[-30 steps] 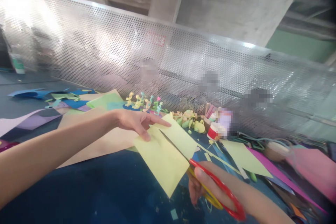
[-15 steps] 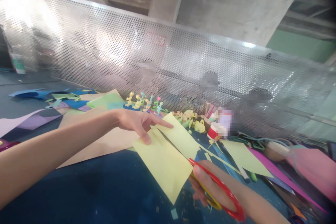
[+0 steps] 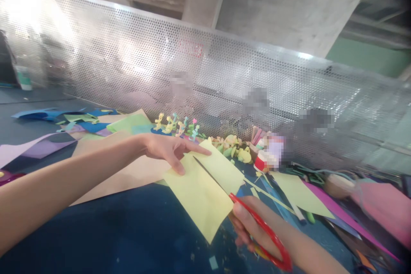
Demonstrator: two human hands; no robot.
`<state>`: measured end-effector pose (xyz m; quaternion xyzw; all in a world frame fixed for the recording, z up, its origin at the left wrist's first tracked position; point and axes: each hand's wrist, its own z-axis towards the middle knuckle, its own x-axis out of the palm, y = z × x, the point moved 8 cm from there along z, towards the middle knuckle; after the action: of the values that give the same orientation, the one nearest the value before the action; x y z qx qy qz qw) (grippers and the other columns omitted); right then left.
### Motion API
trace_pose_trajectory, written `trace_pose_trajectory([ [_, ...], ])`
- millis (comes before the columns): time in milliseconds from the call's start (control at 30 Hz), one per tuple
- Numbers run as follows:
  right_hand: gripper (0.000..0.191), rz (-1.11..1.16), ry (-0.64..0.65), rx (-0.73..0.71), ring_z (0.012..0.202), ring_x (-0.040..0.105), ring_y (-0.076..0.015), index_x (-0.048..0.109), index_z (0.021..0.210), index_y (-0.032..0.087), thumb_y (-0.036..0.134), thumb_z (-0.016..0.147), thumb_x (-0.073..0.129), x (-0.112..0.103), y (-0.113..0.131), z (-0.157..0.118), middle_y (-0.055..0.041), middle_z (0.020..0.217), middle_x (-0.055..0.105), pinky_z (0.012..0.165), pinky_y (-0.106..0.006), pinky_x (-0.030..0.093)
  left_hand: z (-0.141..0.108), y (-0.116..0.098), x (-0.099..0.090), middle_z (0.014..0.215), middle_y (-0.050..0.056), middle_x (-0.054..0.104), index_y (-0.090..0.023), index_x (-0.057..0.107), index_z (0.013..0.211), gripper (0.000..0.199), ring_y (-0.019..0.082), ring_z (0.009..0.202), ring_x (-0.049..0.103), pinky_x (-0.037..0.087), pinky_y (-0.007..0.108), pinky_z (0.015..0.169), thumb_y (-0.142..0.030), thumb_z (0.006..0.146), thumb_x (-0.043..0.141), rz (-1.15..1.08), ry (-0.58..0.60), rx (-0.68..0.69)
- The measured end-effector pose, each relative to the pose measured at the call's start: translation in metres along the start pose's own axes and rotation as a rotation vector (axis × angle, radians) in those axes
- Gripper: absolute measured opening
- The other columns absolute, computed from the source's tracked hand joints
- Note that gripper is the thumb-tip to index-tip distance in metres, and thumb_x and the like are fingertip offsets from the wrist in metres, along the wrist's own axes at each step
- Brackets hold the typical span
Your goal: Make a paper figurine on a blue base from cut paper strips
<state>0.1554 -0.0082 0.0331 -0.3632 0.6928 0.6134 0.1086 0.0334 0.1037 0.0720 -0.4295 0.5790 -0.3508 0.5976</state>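
Note:
A pale yellow sheet of paper [image 3: 199, 201] lies at a slant in front of me, with a long slit running from near its far end toward its right side. My left hand [image 3: 170, 152] has its thumb and outstretched index finger on the sheet's far part, one on each side of the slit; its other fingers are mostly hidden. At the near right edge, my right hand [image 3: 248, 222] grips scissors [image 3: 265, 224] with red and yellow handles. Their blades run along the slit, partly covered by paper.
Beyond my left hand stand small paper figures [image 3: 176, 124], beside a heap of yellow-green paper pieces [image 3: 236, 150]. A red-and-white tub [image 3: 261, 161] is behind the sheet. Coloured papers lie left and right, including magenta [image 3: 343, 214]. A perforated metal screen [image 3: 154, 51] borders the table.
The scissor handles have come closer together and shifted slightly left, and the gap along the slit has narrowed. My left hand has stayed almost in place.

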Motion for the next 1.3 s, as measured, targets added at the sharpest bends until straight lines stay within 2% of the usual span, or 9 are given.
trace_pose_trajectory([
  [200, 0.063, -0.155, -0.043, 0.014, 0.059, 0.06, -0.0154, 0.048, 0.06, 0.018, 0.07, 0.08, 0.02, 0.001, 0.009, -0.009, -0.0052, 0.058, 0.059, 0.062, -0.026, 0.046, 0.002, -0.001, 0.01, 0.132, 0.004, 0.046, -0.03, 0.032, 0.134, 0.079, 0.025, 0.113, 0.05, 0.047, 0.027, 0.081, -0.023, 0.066, 0.071, -0.068, 0.058, -0.056],
  [300, 0.062, -0.132, -0.047, 0.047, 0.054, 0.057, -0.0139, 0.044, 0.06, 0.018, 0.074, 0.077, 0.02, 0.003, 0.004, -0.009, -0.0039, 0.057, 0.057, 0.057, -0.025, 0.045, 0.002, -0.001, 0.012, 0.112, 0.001, 0.06, -0.03, 0.034, 0.134, 0.082, 0.018, 0.087, 0.06, 0.047, 0.019, 0.064, -0.022, 0.062, 0.074, -0.05, 0.045, -0.1],
  [367, 0.062, -0.104, -0.044, 0.056, 0.05, 0.054, -0.0126, 0.043, 0.062, 0.019, 0.076, 0.074, 0.021, 0.004, 0.002, -0.007, -0.0016, 0.056, 0.054, 0.054, -0.025, 0.044, 0.002, 0.0, 0.01, 0.094, -0.001, 0.064, -0.03, 0.036, 0.133, 0.082, 0.013, 0.068, 0.059, 0.043, 0.016, 0.052, -0.023, 0.061, 0.075, -0.01, 0.021, -0.11],
  [433, 0.061, -0.075, -0.053, 0.061, 0.05, 0.054, -0.0128, 0.04, 0.065, 0.02, 0.078, 0.071, 0.024, 0.004, 0.001, -0.004, 0.0012, 0.054, 0.049, 0.052, -0.024, 0.043, 0.002, -0.001, 0.009, 0.085, -0.002, 0.065, -0.029, 0.037, 0.133, 0.082, 0.011, 0.059, 0.056, 0.04, 0.016, 0.046, -0.027, 0.061, 0.075, 0.018, 0.006, -0.103],
  [567, 0.056, -0.038, -0.073, 0.074, 0.054, 0.057, -0.0152, 0.036, 0.065, 0.021, 0.076, 0.07, 0.034, -0.001, 0.002, -0.001, 0.0045, 0.053, 0.04, 0.049, -0.024, 0.044, 0.003, -0.003, 0.011, 0.099, 0.002, 0.064, -0.027, 0.036, 0.134, 0.083, 0.016, 0.069, 0.06, 0.045, 0.019, 0.053, -0.03, 0.06, 0.075, -0.004, 0.026, -0.069],
  [700, 0.048, 0.014, -0.052, 0.113, 0.044, 0.049, -0.0107, 0.037, 0.062, 0.02, 0.066, 0.071, 0.049, -0.002, 0.0, 0.002, 0.0083, 0.049, 0.032, 0.056, -0.029, 0.05, 0.003, 0.001, 0.012, 0.105, 0.003, 0.064, -0.027, 0.033, 0.135, 0.086, 0.02, 0.081, 0.063, 0.049, 0.023, 0.062, -0.026, 0.061, 0.075, -0.034, 0.043, -0.091],
  [867, 0.046, 0.054, -0.084, 0.158, 0.044, 0.053, -0.0121, 0.038, 0.062, 0.021, 0.063, 0.072, 0.051, -0.002, -0.003, 0.002, 0.0098, 0.046, 0.028, 0.052, -0.027, 0.05, 0.004, 0.003, 0.015, 0.134, 0.006, 0.045, -0.028, 0.032, 0.135, 0.085, 0.027, 0.111, 0.053, 0.047, 0.034, 0.085, -0.022, 0.061, 0.075, -0.135, 0.079, -0.073],
  [1133, 0.045, 0.043, -0.135, 0.2, 0.043, 0.058, -0.0131, 0.041, 0.058, 0.019, 0.06, 0.075, 0.049, -0.005, -0.004, 0.0, 0.0091, 0.041, 0.033, 0.044, -0.019, 0.039, 0.006, 0.006, 0.017, 0.132, 0.003, 0.048, -0.031, 0.035, 0.133, 0.082, 0.028, 0.11, 0.053, 0.047, 0.034, 0.085, -0.019, 0.062, 0.073, -0.174, 0.028, -0.125],
  [1300, 0.045, -0.075, -0.068, 0.092, 0.042, 0.051, -0.0121, 0.043, 0.058, 0.02, 0.063, 0.073, 0.048, -0.007, -0.003, -0.001, 0.0062, 0.044, 0.037, 0.038, -0.019, 0.031, 0.006, 0.014, 0.013, 0.133, 0.001, 0.046, -0.034, 0.038, 0.131, 0.082, 0.027, 0.109, 0.054, 0.047, 0.032, 0.082, -0.019, 0.059, 0.074, -0.145, -0.03, -0.164],
])
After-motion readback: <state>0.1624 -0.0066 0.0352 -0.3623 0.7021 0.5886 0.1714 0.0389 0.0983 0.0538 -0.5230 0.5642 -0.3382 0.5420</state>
